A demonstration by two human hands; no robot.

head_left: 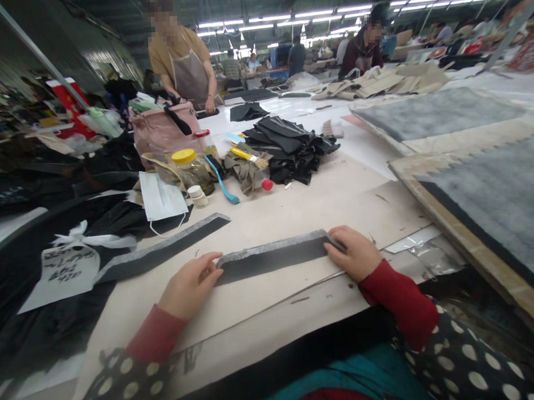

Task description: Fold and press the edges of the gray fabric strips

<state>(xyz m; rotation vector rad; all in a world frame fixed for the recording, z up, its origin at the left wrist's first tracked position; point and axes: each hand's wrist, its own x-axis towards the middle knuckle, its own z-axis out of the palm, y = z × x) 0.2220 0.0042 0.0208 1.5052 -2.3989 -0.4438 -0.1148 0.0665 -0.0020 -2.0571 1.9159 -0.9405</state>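
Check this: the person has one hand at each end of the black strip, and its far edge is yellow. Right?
No: the far edge is grey, not yellow, as the head view shows. The left hand and right hand are at the black strip's ends.

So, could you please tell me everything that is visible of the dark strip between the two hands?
The dark strip is narrow and nearly black, with a rough-looking grey band along its far long edge. It looks like cloth or thin leather; I cannot tell which. It lies slightly aslant on the pale sheet, mostly flat. The left grip touches its left end; the right grip partly hides the other. Whether either pinches it is unclear.
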